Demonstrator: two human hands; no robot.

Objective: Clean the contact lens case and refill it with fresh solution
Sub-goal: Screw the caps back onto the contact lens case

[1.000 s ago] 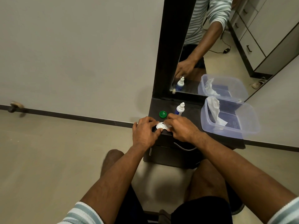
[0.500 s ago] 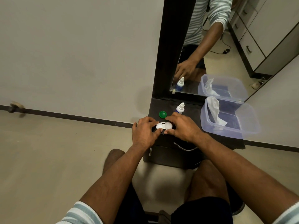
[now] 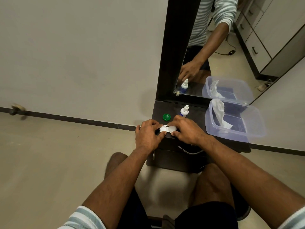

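The white lens case (image 3: 168, 129) lies flat near the front edge of a small dark cabinet (image 3: 194, 111), its long axis running left to right, with both round wells facing up. The left well looks open; whether the right one carries a cap cannot be told.

The left hand (image 3: 148, 136) holds the case's left end, fingers curled behind it and the thumb pressed to its near edge. The right hand (image 3: 188, 131) holds the right end the same way, fingers bent over the far side and the thumb tip at the near rim.

A green cap (image 3: 166, 117) lies loose on the cabinet top just behind the case, apart from it. A small solution bottle (image 3: 184, 111) with a white nozzle stands upright behind the right hand's fingers, close enough that the knuckles hide its base.

To the right, a clear plastic box (image 3: 257, 129) sits on the cabinet top with a crumpled white tissue (image 3: 220, 113) rising from it. A mirror (image 3: 214, 47) stands at the back, repeating the bottle, the box and a striped sleeve.
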